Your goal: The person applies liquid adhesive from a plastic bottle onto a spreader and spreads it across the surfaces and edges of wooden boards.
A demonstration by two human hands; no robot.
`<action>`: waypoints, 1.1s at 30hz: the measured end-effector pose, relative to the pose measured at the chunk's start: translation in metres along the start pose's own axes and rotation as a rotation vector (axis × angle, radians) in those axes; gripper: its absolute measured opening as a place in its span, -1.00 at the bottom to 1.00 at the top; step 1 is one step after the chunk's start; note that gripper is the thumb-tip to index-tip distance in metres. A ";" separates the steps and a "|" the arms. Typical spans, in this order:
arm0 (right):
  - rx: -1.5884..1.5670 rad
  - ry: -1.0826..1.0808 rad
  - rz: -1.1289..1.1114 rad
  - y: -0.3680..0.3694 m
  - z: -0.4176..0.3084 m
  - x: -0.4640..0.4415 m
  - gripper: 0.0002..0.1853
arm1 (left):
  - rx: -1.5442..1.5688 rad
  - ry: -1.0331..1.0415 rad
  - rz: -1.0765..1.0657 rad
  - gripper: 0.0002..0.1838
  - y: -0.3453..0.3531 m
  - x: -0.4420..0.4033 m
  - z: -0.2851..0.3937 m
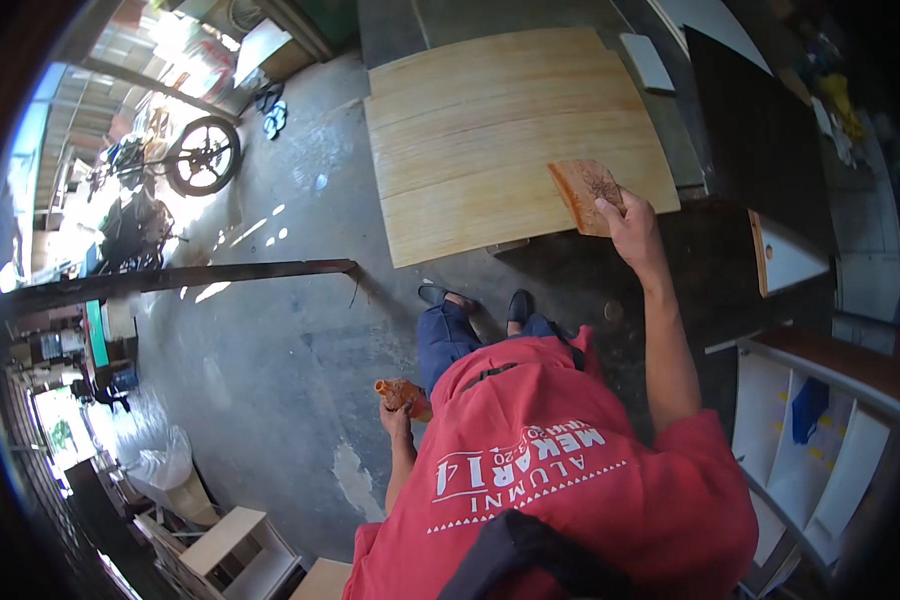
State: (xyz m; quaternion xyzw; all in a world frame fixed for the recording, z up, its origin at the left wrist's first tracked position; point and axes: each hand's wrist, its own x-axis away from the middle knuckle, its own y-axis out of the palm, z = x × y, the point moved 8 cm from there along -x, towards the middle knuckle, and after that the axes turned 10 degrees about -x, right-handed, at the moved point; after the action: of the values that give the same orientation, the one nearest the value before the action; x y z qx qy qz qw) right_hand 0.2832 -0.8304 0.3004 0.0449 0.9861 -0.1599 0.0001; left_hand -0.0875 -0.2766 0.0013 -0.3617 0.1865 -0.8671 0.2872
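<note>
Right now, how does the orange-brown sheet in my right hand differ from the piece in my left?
Your right hand holds the orange-brown sheet fairly flat; your left hand holds the piece curled. The sheet looks larger in view than the piece. The sheet shows in front of the wooden panel, the piece against the concrete floor. Both are orange-brown.

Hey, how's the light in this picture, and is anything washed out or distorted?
Head view, left: glare washes out the background past the wheel, and sunlight spots the floor. Head view, right: deep shade near the board. Head view, rim: dark corners, curved shapes.
</note>
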 end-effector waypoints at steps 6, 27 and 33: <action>0.114 -0.109 -0.045 0.081 -0.028 -0.066 -0.72 | 0.082 -0.091 -0.055 -0.39 0.002 0.009 -0.029; 0.719 -0.451 -0.057 0.245 -0.048 -0.252 -0.79 | 0.199 -0.240 0.075 -0.44 -0.026 -0.033 0.016; 0.871 -0.204 0.091 0.244 -0.029 -0.290 -0.78 | 0.176 -0.266 0.049 -0.45 -0.026 -0.045 0.024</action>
State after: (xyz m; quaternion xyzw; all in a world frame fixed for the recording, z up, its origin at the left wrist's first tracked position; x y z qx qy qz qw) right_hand 0.5936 -0.6164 0.2553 0.0680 0.8188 -0.5637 0.0852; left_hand -0.0530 -0.2309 0.0078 -0.4419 0.0787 -0.8175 0.3610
